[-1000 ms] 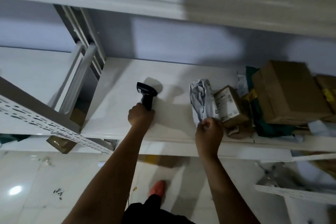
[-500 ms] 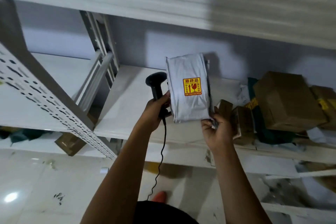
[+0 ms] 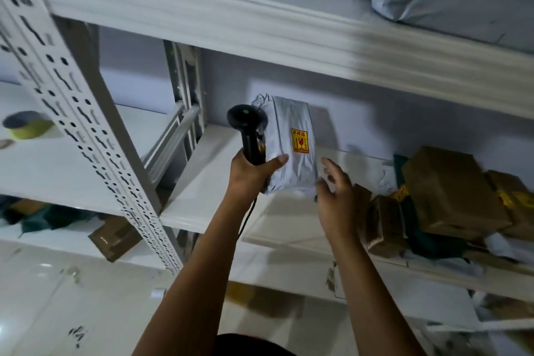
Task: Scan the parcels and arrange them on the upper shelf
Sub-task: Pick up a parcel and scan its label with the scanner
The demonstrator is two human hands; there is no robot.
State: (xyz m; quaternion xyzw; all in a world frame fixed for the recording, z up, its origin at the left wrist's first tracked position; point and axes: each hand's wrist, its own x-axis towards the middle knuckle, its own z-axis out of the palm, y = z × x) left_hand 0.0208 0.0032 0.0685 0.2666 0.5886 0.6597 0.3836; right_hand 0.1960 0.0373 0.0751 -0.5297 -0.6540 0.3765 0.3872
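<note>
Grey parcel, yellow-red sticker, pinched against the scanner by the left hand; right hand spread beside it.

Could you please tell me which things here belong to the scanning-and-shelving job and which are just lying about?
For the job: scanner and grey parcel, both in the left hand; upper shelf; brown boxes.
Lying about: tape roll; cardboard box low on the left.

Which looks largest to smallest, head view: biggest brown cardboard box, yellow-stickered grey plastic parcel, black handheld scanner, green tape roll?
biggest brown cardboard box
yellow-stickered grey plastic parcel
black handheld scanner and green tape roll: too alike to rank
</note>
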